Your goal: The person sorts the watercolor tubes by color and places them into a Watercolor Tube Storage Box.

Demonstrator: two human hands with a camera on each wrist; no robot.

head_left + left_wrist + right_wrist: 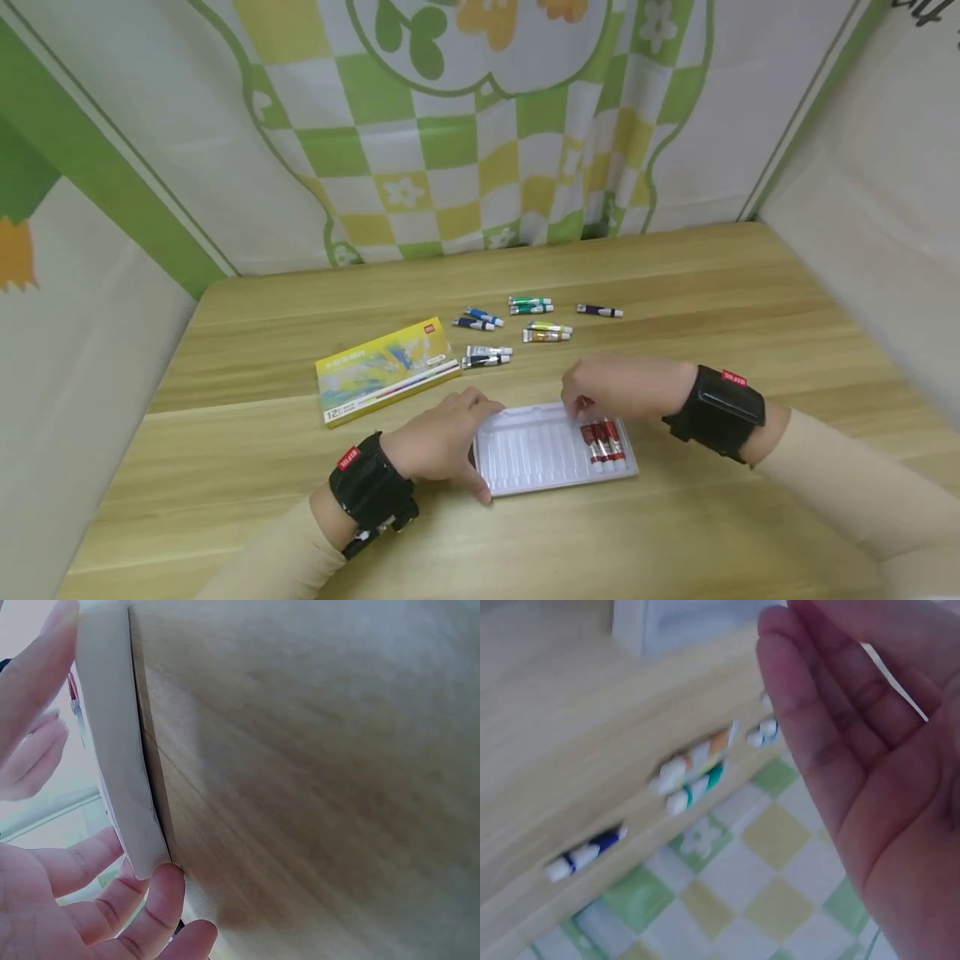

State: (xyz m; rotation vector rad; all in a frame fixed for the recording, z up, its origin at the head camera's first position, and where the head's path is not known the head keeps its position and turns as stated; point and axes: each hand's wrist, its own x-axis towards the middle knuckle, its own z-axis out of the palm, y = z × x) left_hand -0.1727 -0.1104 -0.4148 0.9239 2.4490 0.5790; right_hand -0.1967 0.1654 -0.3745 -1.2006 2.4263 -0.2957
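Note:
My left hand grips the left end of a white plastic tray, thumb at the near corner and fingers at the far one. In the left wrist view the fingers curl round the pale side of the tray. Red paint tubes lie side by side in slots at the tray's right end. Over the far edge, my right hand pinches the upper end of the leftmost red tube, its fingertips partly hiding it. The right wrist view shows that hand with bent fingers; its fingertips sit near the top edge.
A yellow paint box lies left of the tray. Beyond the tray are loose paint tubes: white and black, blue, green, yellow and ochre, and a purple one. A checked curtain hangs behind the wooden table.

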